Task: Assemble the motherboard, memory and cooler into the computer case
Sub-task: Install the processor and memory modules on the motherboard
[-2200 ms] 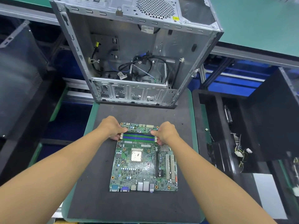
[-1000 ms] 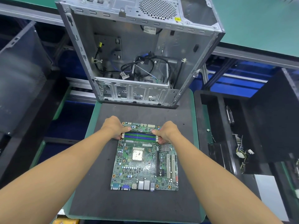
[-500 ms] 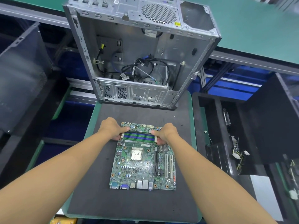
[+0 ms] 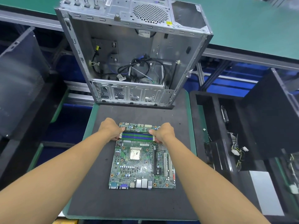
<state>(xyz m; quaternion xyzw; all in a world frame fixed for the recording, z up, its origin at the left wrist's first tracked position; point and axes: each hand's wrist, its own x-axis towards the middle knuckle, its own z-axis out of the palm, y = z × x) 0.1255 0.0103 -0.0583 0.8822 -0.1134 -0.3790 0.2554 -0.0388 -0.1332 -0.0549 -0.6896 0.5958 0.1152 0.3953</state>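
Electronics assembly line: mat (image 4: 137,115), parts bins (image 4: 258,118)

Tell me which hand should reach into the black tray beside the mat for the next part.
Right, probably. The right hand grips the memory at the end nearer the black tray; the left hand would have to cross the motherboard.

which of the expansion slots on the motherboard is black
The leftmost expansion slot, beside the CPU socket; the two white slots lie right of it.
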